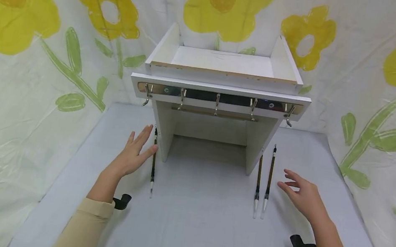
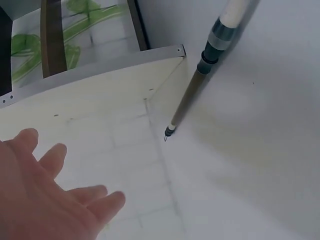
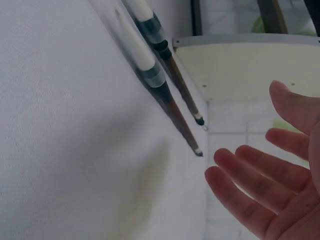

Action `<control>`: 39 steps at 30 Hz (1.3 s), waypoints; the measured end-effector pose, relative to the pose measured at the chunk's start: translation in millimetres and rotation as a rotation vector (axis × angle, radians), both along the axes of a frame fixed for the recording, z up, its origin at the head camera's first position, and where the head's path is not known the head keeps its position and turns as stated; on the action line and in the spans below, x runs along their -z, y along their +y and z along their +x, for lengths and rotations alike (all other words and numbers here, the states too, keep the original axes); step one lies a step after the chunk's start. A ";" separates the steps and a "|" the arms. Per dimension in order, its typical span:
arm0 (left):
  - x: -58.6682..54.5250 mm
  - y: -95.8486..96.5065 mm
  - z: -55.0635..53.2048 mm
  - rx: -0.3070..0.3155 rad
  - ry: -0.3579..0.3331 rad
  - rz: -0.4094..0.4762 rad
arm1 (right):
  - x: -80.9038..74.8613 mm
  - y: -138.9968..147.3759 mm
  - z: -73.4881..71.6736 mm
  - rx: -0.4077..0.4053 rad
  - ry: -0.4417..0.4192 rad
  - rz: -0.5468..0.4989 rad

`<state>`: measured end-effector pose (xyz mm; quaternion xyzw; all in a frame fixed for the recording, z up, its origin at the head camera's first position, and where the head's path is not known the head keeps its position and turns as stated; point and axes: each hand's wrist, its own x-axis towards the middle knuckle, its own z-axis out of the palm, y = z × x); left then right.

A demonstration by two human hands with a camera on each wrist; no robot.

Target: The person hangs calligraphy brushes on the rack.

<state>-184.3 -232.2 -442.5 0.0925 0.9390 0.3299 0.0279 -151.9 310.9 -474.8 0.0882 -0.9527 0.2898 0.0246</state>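
My left hand [image 1: 132,158] is held over the table left of the white shelf, fingers spread and holding nothing. Just to its right lies one brush [image 1: 153,163] with a dark handle, a white tip and a clear cap. My right hand [image 1: 300,192] hovers on the other side, its fingers loosely bent around nothing. Two similar brushes lie side by side to the left of that hand, the outer brush [image 1: 269,180] and the inner brush [image 1: 258,184]. In the left wrist view a single brush [image 2: 187,95] shows past my fingers; the right wrist view shows both brushes, with one [image 3: 170,105] nearer.
A white shelf unit [image 1: 223,79] stands at the back centre, with an open top tray and a rail of several metal hooks [image 1: 217,101] across its front. Behind and at both sides hangs a flower-printed cloth [image 1: 220,17]. A pale sheet covers the table [image 1: 199,225].
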 end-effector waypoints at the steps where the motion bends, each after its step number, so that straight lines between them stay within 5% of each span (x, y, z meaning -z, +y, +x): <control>1: 0.4 0.9 -0.9 0.013 0.001 0.024 | 0.6 -0.2 -0.1 0.004 -0.001 0.000; 9: -3.3 14.2 -4.9 0.030 -0.099 0.241 | 5.7 -0.3 -2.9 0.037 -0.117 -0.064; 18: 8.4 31.1 -19.4 0.054 -0.170 0.582 | 16.7 -3.0 -9.8 0.082 -0.306 -0.238; 24: 9.1 37.3 -23.6 -0.013 -0.204 0.629 | 27.2 -8.7 -19.3 0.108 -0.398 -0.362; 39: 8.2 38.1 -34.3 -0.115 -0.249 0.618 | 29.8 -26.3 -50.8 0.244 -0.445 -0.292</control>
